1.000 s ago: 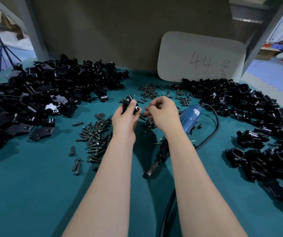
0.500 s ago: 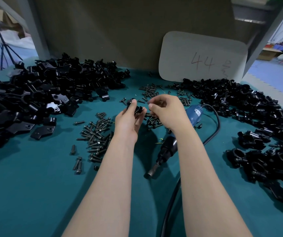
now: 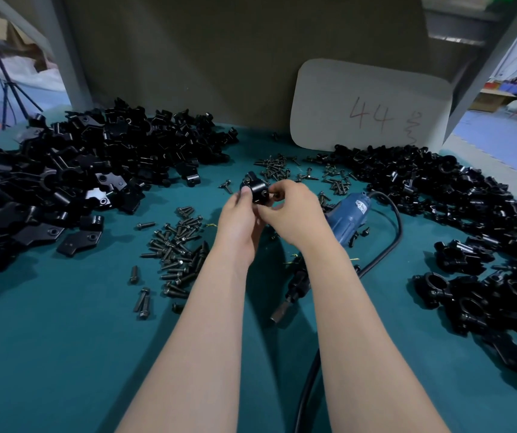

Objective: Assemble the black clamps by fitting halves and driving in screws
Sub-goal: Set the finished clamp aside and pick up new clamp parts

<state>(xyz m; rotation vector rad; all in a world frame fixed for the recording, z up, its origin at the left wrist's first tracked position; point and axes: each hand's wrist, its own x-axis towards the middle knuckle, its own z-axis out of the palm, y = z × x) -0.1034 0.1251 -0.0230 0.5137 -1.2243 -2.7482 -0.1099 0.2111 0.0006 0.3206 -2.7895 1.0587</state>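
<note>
My left hand (image 3: 241, 223) grips a black clamp (image 3: 254, 189) above the middle of the teal table, thumb on its left side. My right hand (image 3: 293, 210) is against the clamp's right side, its fingertips pinching a small dark screw (image 3: 273, 194) at the clamp. A pile of loose black clamp halves (image 3: 72, 176) covers the left of the table. Loose screws (image 3: 177, 245) lie just left of my left forearm, and more screws (image 3: 276, 170) lie behind my hands.
A blue electric screwdriver (image 3: 343, 220) lies under my right forearm, bit toward me, its black cord (image 3: 388, 245) looping right and back. Assembled black clamps (image 3: 470, 232) are heaped along the right. A grey card marked 44 (image 3: 369, 104) leans on the back wall.
Both hands have come together: the right fingers moved onto the clamp with a screw. The left hand lifted and turned the clamp so more of it shows.
</note>
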